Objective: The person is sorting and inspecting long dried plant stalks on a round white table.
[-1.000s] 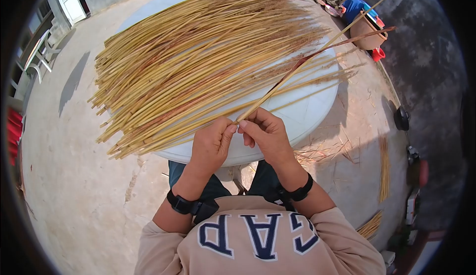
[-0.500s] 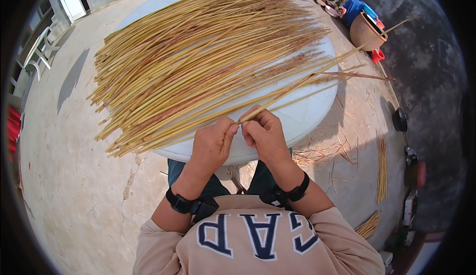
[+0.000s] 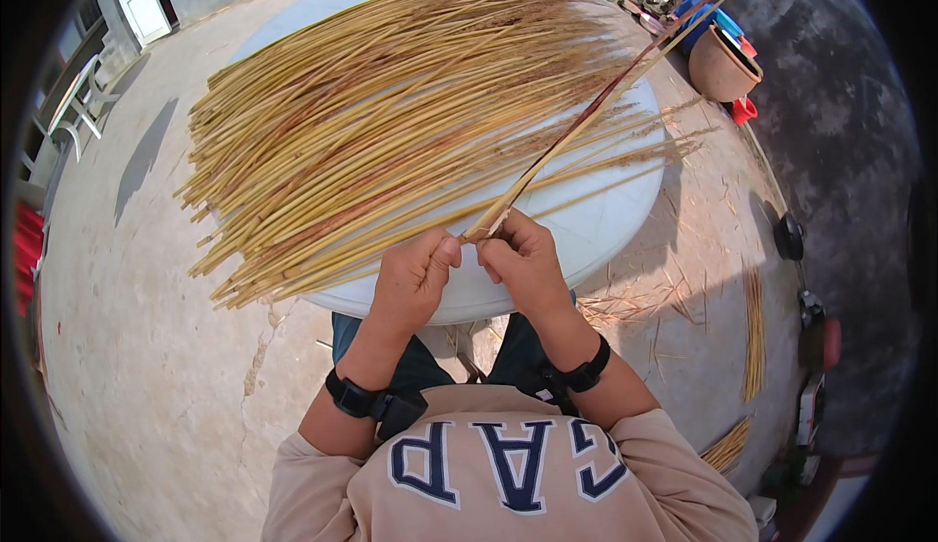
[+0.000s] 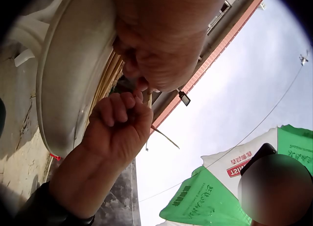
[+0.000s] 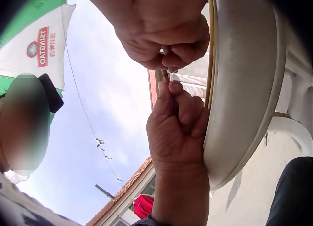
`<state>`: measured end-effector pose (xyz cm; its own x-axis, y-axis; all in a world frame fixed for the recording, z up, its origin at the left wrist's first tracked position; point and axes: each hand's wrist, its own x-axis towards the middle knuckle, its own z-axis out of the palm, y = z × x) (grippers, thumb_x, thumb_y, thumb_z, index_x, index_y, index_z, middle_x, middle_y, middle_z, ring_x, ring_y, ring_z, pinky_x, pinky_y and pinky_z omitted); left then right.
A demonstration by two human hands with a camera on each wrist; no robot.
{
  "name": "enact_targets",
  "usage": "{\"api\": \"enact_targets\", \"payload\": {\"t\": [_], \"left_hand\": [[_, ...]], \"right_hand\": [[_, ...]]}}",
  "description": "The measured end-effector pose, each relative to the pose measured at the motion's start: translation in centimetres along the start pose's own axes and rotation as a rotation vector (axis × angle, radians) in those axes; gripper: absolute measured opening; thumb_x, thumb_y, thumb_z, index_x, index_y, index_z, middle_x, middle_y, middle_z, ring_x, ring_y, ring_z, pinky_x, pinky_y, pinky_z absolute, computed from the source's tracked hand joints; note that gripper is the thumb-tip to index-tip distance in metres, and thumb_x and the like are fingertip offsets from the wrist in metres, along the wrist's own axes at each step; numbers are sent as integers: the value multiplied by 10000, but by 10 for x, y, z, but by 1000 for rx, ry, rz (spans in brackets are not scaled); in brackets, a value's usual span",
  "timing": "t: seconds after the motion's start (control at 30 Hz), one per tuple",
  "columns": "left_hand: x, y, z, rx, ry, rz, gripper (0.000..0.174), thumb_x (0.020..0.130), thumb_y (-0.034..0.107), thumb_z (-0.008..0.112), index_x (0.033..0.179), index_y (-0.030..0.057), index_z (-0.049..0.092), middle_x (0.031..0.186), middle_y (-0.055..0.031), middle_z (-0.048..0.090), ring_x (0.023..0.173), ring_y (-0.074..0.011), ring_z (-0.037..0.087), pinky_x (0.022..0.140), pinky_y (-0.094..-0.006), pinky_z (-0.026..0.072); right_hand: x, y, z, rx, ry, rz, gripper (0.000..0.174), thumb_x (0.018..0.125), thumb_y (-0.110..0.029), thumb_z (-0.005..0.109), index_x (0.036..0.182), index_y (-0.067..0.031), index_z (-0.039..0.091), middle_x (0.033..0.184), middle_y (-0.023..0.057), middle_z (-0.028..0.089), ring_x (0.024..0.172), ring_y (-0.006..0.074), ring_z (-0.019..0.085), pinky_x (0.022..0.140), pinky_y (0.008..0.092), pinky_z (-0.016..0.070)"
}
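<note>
A long stalk [image 3: 547, 155] with a loose reddish-brown strip along it slants up to the right from the two hands in the head view. The left hand [image 3: 410, 276] pinches its lower end between thumb and curled fingers. Close beside it, the right hand [image 3: 528, 260] pinches the peeling sheath [image 3: 498, 221] at that end. Both hands are over the near edge of the round white table [image 3: 596, 254], with a wide layer of stalks [image 3: 391, 122] beyond them. In both wrist views the fingertips of the two hands nearly meet.
Brown scraps [image 3: 664, 298] and two small stalk bundles, one upright in view [image 3: 753, 332] and one lower [image 3: 728, 444], lie on the ground at right. A clay pot [image 3: 721, 65] stands beyond the table near the dark wall. At far left is a white chair [image 3: 80, 107].
The held stalk has swung from a lower slant to a steeper one, its far end moving up and left. A sheath piece now stands away from its base near the right fingers.
</note>
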<state>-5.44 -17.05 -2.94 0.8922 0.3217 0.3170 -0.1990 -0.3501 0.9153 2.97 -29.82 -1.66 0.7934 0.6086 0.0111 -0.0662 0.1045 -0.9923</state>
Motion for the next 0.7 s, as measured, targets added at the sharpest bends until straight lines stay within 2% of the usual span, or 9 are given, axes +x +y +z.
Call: {"api": "enact_targets", "payload": {"t": [0.13,0.23,0.3,0.37,0.43,0.53,0.6,0.63,0.7], "left_hand": [[0,0,1,-5,0,-8,306,936,247,441,719,50,529,465,-12,383,426,-97,382,434,-239,319],[1,-1,2,0,34,4,306,936,243,441,715,49,526,467,-13,382,424,-101,379,432,-241,318],[0,-1,2,-19,46,-30,300,938,231,438,715,47,519,465,-7,379,423,-89,374,429,-234,311],[0,0,-1,-54,47,-64,297,938,224,437,716,44,516,466,-4,378,425,-81,370,428,-228,305],[0,1,-2,-90,41,-95,293,939,216,435,717,42,512,467,-1,377,427,-73,366,428,-222,299],[1,4,-2,-141,53,-128,290,940,204,431,718,35,507,470,2,375,431,-62,359,429,-213,289],[1,5,-2,-122,50,-112,295,941,201,428,714,30,506,471,3,377,430,-63,356,429,-209,286],[1,6,-1,-125,47,-110,295,941,201,428,714,30,506,471,3,377,430,-63,356,429,-209,286],[1,6,-1,-95,31,-103,297,941,203,429,713,30,508,470,5,377,430,-62,356,428,-207,284]], "right_hand": [[0,-5,-4,23,38,2,81,756,-30,509,811,-12,567,609,2,509,474,38,420,427,192,333],[-3,-12,-19,16,-89,42,66,730,-12,515,769,0,566,603,16,513,453,49,421,404,194,315],[-7,-19,-35,290,-285,31,40,700,4,517,718,9,552,566,44,492,424,69,412,375,200,293],[-6,-28,-52,596,-353,-113,36,679,14,523,711,10,539,546,64,456,398,88,384,356,204,277],[-5,-46,-76,761,-316,-230,39,716,-2,532,751,17,530,581,67,440,391,101,363,354,209,292],[-9,-76,-138,903,-222,-547,91,805,-29,508,874,28,521,666,55,451,445,96,400,380,204,329],[-16,-89,-183,1146,-89,-793,240,854,-164,562,974,42,533,675,27,446,461,74,387,384,194,320],[-22,-96,-193,1205,32,-803,362,874,-254,548,1065,53,515,689,25,446,482,70,385,392,191,320],[-23,-94,-196,1162,61,-742,383,889,-267,524,1095,55,502,694,25,447,496,69,389,396,188,319]]}}
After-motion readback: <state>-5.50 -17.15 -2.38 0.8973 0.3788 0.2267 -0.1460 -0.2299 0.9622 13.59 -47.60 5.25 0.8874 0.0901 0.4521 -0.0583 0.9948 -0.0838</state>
